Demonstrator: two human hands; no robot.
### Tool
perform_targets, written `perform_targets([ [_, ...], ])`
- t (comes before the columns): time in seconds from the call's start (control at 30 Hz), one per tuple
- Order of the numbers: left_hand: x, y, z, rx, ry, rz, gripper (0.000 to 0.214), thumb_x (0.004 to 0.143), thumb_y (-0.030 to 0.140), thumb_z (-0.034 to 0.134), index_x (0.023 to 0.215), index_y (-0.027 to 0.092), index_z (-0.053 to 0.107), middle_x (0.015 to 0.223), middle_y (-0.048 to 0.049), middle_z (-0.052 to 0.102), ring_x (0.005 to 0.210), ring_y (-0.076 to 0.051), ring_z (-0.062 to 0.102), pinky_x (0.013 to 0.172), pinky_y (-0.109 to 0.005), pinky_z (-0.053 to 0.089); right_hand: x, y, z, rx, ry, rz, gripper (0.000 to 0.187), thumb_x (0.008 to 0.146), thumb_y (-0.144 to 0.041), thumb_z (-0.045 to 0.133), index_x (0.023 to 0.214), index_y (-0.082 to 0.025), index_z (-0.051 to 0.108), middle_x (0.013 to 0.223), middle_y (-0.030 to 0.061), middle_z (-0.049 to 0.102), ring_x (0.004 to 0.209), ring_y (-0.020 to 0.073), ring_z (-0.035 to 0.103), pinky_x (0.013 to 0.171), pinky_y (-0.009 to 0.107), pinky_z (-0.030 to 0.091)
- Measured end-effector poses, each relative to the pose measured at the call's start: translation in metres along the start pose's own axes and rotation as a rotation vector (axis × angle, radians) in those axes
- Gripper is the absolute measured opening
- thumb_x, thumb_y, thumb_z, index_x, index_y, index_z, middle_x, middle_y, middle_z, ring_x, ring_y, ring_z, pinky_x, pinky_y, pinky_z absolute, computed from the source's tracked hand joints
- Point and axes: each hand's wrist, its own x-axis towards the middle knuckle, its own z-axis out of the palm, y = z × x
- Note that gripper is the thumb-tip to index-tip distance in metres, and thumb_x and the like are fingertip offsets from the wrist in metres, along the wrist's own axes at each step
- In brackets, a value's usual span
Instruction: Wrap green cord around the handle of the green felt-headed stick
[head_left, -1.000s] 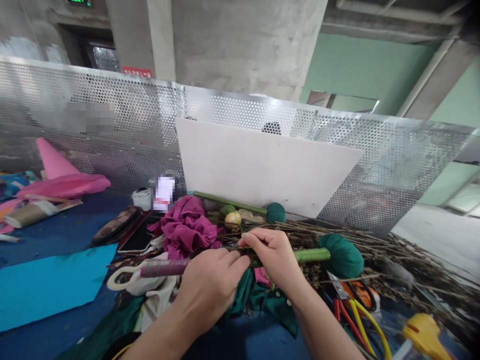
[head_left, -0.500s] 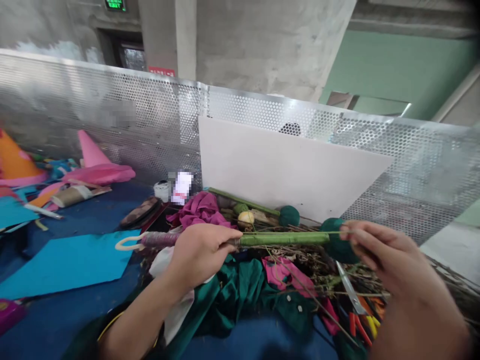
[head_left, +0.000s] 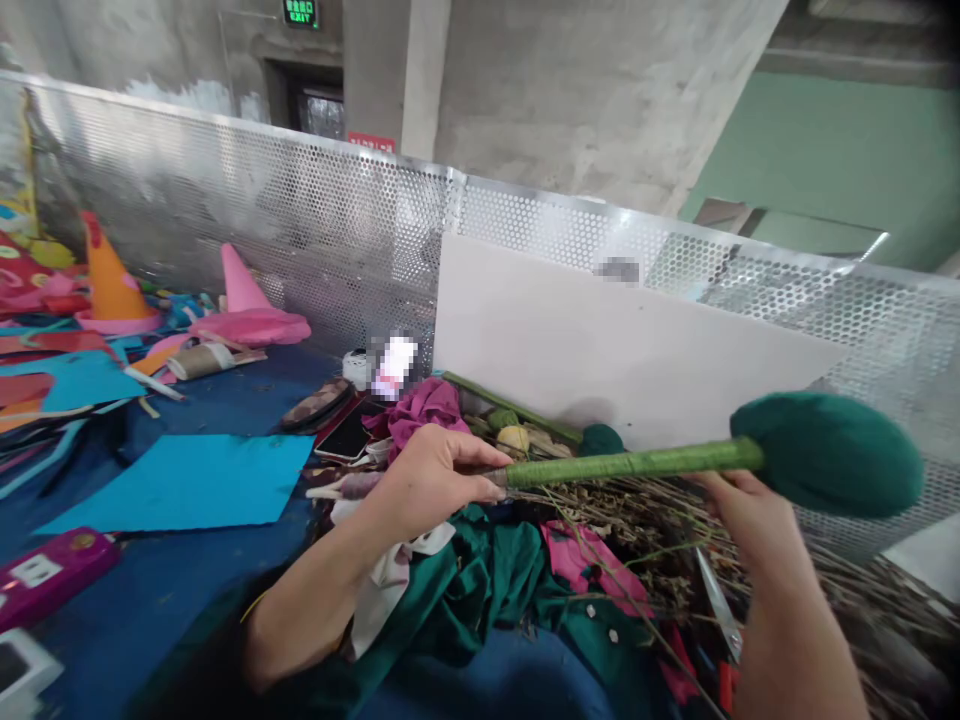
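Note:
A long stick (head_left: 622,464) wrapped in green strips crosses in front of me, tilted slightly up to the right. Its right end carries a dark green padded, rounded head (head_left: 832,452); its left end shows purple-grey winding (head_left: 361,486) and a pale tip. My left hand (head_left: 427,485) is closed around the stick where the green wrap starts. Just short of the head, my right hand (head_left: 757,525) grips the stick from below, its fingertips partly hidden behind it. A thin green strand (head_left: 652,552) loops beneath, near the right hand.
Under the stick lie dried stems (head_left: 667,510), dark green cloth (head_left: 480,565), pink cloth (head_left: 592,560) and scissors (head_left: 718,600). Blue sheet (head_left: 202,485), magenta device (head_left: 60,578) and pink cone hat (head_left: 251,315) are leftward. A white board (head_left: 600,340) leans on perforated metal (head_left: 337,205).
The stick's padded head has swung up and nearer on the right. My right hand has gone from pinching a thin strand by the head to gripping the stick. The view has shifted left.

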Motion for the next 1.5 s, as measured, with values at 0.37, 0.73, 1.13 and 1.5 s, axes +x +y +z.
perform_targets([
  [0.37, -0.004, 0.007, 0.008, -0.324, 0.045, -0.03, 0.029, 0.058, 0.014, 0.077, 0.087, 0.013, 0.077, 0.056, 0.0, 0.067, 0.041, -0.007, 0.045, 0.04, -0.019, 0.036, -0.067, -0.096, 0.065, 0.424, -0.317, -0.426, 0.035, 0.091, -0.043, 0.046, 0.112, -0.021, 0.063, 0.118, 0.0112, 0.065, 0.114, 0.0255, 0.058, 0.097, 0.039, 0.044],
  [0.73, -0.005, 0.012, 0.011, -0.402, 0.098, -0.103, 0.024, 0.061, 0.006, 0.073, 0.084, 0.009, 0.073, 0.044, 0.0071, 0.055, 0.037, -0.004, 0.038, 0.037, -0.016, 0.029, -0.122, -0.13, 0.055, 0.752, -0.209, -0.646, 0.026, 0.096, -0.028, 0.046, 0.081, -0.022, 0.066, 0.108, 0.0087, 0.057, 0.105, 0.0235, 0.055, 0.08, 0.032, 0.047],
  [1.13, -0.002, 0.003, 0.028, -0.278, 0.077, -0.116, 0.027, 0.062, 0.01, 0.073, 0.09, 0.008, 0.07, 0.066, 0.0004, 0.067, 0.05, -0.007, 0.05, 0.049, -0.019, 0.039, -0.145, -0.131, 0.075, 0.884, -0.153, -0.504, 0.035, 0.099, -0.022, 0.04, 0.066, -0.02, 0.05, 0.062, -0.0008, 0.044, 0.057, 0.0132, 0.043, 0.054, 0.028, 0.031],
  [1.5, -0.002, -0.014, 0.036, 0.157, 0.081, 0.062, 0.022, 0.068, 0.017, 0.063, 0.088, 0.02, 0.074, 0.085, -0.0017, 0.075, 0.082, -0.021, 0.067, 0.072, -0.027, 0.048, -0.12, -0.137, 0.053, 0.704, -0.296, -0.752, 0.026, 0.097, -0.017, 0.04, 0.087, -0.021, 0.063, 0.083, 0.0046, 0.064, 0.084, 0.0182, 0.062, 0.077, 0.031, 0.049],
])
